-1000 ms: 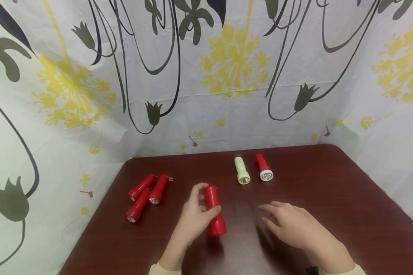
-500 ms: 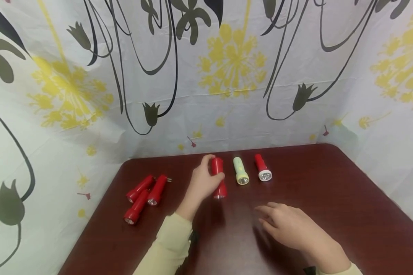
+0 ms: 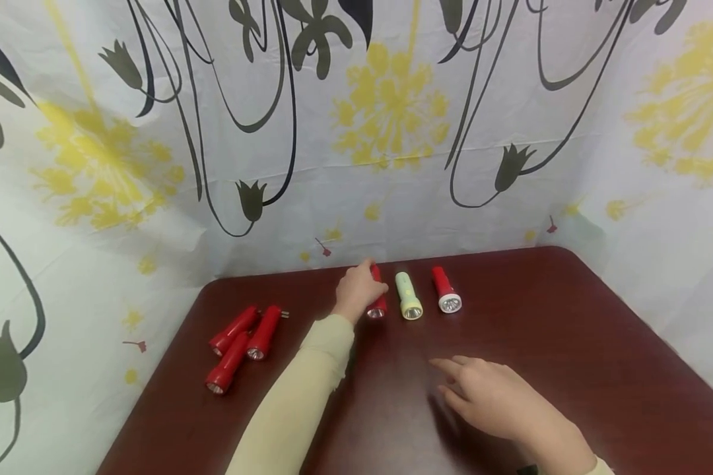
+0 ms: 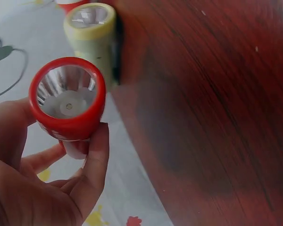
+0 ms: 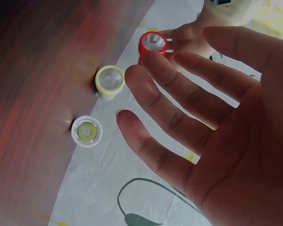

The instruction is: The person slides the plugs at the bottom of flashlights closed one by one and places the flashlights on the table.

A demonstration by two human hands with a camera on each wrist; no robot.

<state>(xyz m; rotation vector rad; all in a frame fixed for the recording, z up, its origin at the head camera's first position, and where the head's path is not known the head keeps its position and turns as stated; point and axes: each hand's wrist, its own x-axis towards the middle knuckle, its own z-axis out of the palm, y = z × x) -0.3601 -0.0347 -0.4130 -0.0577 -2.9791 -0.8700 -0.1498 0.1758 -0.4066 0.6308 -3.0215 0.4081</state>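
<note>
Near the table's far edge my left hand point(image 3: 356, 290) grips a red flashlight point(image 3: 377, 307), its lens end facing me. The left wrist view shows the thumb and fingers around the red flashlight point(image 4: 68, 101), just below its wide head. Close to its right lies a pale green flashlight point(image 3: 408, 297) with a yellow rim, and beyond that a red flashlight with a white rim point(image 3: 447, 290). My right hand point(image 3: 490, 396) hovers over the table's near right part and holds nothing. Its fingers point(image 5: 170, 117) are loosely extended in the right wrist view.
Several red flashlights lie at the left of the dark wooden table point(image 3: 392, 409): one behind point(image 3: 234, 330), one in front point(image 3: 228, 364) and one to the right point(image 3: 264, 332) with metal prongs showing. A white patterned cloth point(image 3: 309, 224) hangs behind the table.
My left hand has carried the red flashlight away from me to the far edge, beside the pale green one. The right hand has stayed nearly in place. The head view has shifted slightly.
</note>
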